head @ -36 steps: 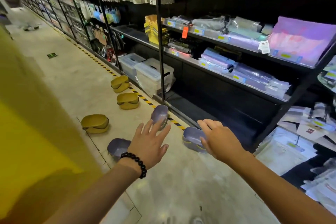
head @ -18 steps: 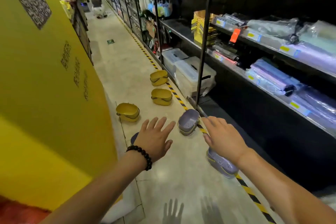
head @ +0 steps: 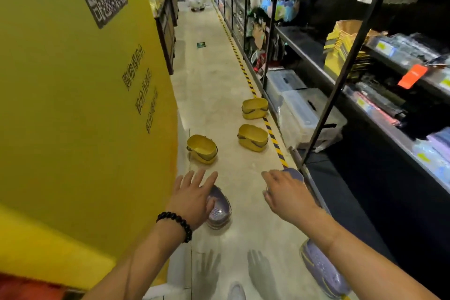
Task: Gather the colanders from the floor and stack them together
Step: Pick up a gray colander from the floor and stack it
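Both hands empty, fingers spread: left hand (head: pixel 192 198) over near purple colander (head: pixel 219 209), right hand (head: pixel 285 192) near another purple colander (head: pixel 293 174) by the shelf (head: pixel 341 95). Yellow colanders (head: pixel 202 148) farther. Step: reaching. Next: grip a rim, lift, nest.

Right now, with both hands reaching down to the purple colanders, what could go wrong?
1. The right hand covers most of the purple colander by the striped floor tape; a blind grab may knock it under the shelf.
2. Another purple colander lies near the feet, under the right arm; it may be stepped on.
3. The left hand is open above its colander, nothing held yet.
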